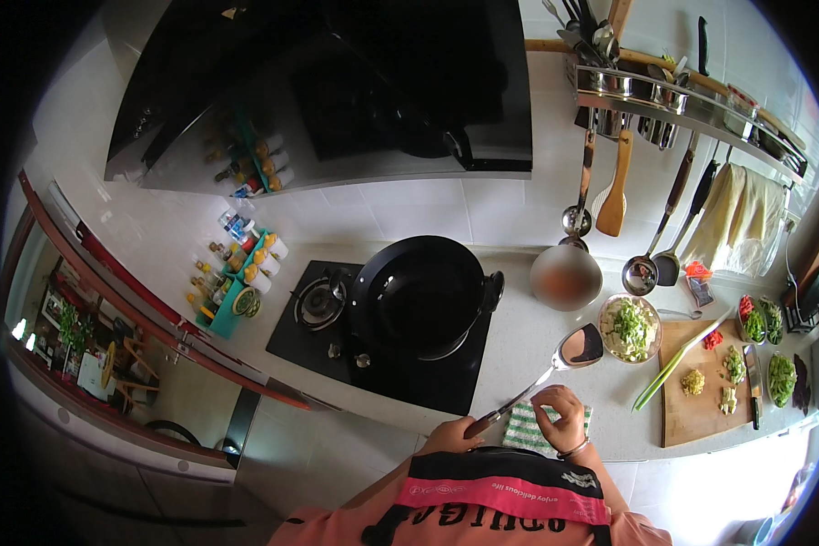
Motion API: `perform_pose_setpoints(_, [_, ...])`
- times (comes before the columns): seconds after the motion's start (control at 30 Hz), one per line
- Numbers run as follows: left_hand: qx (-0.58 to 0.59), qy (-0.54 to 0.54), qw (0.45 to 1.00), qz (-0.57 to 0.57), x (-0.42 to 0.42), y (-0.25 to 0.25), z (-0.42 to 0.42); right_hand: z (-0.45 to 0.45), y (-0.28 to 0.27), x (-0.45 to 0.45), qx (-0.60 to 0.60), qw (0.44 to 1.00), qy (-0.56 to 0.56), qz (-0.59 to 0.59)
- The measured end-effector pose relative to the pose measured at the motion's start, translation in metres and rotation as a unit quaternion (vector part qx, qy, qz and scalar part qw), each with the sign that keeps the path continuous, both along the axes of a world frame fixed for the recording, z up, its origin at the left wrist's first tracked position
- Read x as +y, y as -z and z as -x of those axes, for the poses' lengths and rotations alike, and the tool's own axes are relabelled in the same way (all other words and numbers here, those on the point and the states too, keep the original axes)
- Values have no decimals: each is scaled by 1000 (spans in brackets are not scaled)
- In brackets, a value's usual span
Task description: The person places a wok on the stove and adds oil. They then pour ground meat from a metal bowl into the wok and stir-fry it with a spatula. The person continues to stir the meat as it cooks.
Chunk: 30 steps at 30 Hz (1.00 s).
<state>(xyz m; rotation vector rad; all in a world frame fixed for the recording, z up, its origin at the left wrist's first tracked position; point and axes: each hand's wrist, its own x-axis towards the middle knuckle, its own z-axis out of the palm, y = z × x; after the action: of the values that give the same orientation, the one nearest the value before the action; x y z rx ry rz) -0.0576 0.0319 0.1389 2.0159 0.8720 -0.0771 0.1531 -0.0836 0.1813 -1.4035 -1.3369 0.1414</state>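
My left hand (450,435) is closed around the brown handle of a metal wok spatula (577,347), whose broad blade points up and to the right over the counter. My right hand (561,416) is just below the blade, fingers curled with thumb and forefinger near each other; whether it pinches anything small I cannot tell. Beneath it lies a green-and-white striped cloth (527,428). A large black wok (420,297) sits on the right burner of the black gas hob (382,382). Right of the spatula blade stands a bowl of chopped green and whitish food (630,329).
A wooden cutting board (679,426) holds chopped ingredients, a long green onion (682,362) and a knife (753,385). A round bowl (566,278) with blurred contents stands by the wall. Bottles and jars in a teal rack (228,310) stand left. Utensils hang from a metal rail (689,116); a black range hood overhangs the hob.
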Motion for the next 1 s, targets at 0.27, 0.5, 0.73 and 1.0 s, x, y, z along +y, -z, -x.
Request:
perform_pose_setpoints(0.27, [-41, -15, 998, -38, -3, 1, -8, -14, 4, -10, -15, 1000, 3, 13])
perform_pose_setpoints(0.5, [-14, -50, 999, -14, -5, 14, 2, -68, 50, -48, 182, 962, 202, -6])
perform_pose_setpoints(0.73, [-12, -43, 999, -31, -7, 10, -5, -208, 142, -168, 6, 730, 640, 239])
perform_pose_setpoints(1.0, [19, -60, 998, -8, -21, -6, -20, -292, 183, -210, 229, 682, 634, 284])
